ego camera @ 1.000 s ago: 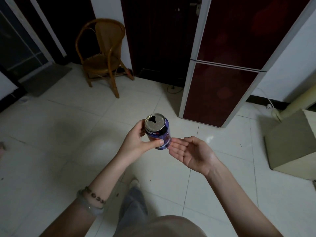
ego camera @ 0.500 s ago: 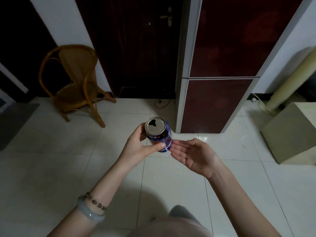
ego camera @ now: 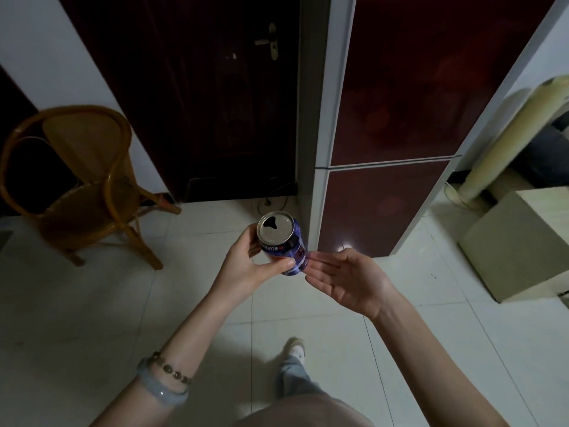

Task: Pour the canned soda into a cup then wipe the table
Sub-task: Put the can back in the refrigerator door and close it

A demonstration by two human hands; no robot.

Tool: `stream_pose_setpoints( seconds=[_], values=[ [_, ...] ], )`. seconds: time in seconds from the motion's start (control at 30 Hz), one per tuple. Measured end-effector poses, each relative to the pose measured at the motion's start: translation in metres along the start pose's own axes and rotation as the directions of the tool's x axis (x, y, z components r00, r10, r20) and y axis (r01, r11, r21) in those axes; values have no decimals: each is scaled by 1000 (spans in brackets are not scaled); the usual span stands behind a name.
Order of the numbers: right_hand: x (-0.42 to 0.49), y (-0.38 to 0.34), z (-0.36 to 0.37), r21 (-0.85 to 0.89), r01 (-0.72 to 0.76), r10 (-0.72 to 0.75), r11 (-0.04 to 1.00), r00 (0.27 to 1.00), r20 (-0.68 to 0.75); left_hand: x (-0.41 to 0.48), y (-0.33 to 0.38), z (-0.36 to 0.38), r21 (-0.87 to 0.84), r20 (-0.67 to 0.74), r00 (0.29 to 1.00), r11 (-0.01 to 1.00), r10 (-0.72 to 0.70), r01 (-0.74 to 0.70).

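A blue soda can (ego camera: 288,246) with a silver top and an opened mouth is held upright, slightly tilted, above the tiled floor. My left hand (ego camera: 246,266) wraps around its left side, thumb across the front. My right hand (ego camera: 345,278) is spread flat, palm up, just right of the can, fingertips close to its base; I cannot tell if they touch. No cup and no table top show in this view.
A dark red two-door fridge (ego camera: 394,124) stands straight ahead, a dark door (ego camera: 215,97) to its left. A rattan chair (ego camera: 80,183) is at the left. A beige box-like cabinet (ego camera: 523,241) and a cream fan pole (ego camera: 505,143) are at the right. My foot (ego camera: 295,349) is below.
The view has swung right and upward: the chair slid left, the fridge and door came to the middle. Both hands keep the same hold around the can.
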State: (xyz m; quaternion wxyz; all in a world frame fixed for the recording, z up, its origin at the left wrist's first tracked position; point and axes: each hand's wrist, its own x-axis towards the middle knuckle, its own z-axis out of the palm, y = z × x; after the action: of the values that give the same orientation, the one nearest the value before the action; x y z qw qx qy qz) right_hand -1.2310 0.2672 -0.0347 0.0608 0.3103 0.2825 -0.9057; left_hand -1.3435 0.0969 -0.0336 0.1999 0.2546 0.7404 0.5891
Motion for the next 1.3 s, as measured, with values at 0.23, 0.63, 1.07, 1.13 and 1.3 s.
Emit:
stream_pose_setpoints(
  seconds=[0.23, 0.63, 1.07, 1.13, 1.3],
  values=[
    [62, -73, 18, 18, 19, -18, 1000, 1000, -21, 107, 7, -9, 30, 54, 998, 999, 23, -25],
    [128, -158, 33, 40, 51, -48, 998, 996, -81, 226, 10, -8, -10, 95, 995, 999, 33, -32],
    [173, -209, 64, -108, 138, -155, 985, 974, -166, 317, 29, -33, 5, 201, 975, 995, 99, -102],
    [179, -219, 73, -240, 165, -208, 957, 964, -168, 330, 34, -36, 3, 190, 974, 992, 125, -128],
    [181, -257, 106, -629, 252, -350, 735, 936, -35, 362, 55, -46, -7, 145, 968, 978, 206, -207]
  ],
)
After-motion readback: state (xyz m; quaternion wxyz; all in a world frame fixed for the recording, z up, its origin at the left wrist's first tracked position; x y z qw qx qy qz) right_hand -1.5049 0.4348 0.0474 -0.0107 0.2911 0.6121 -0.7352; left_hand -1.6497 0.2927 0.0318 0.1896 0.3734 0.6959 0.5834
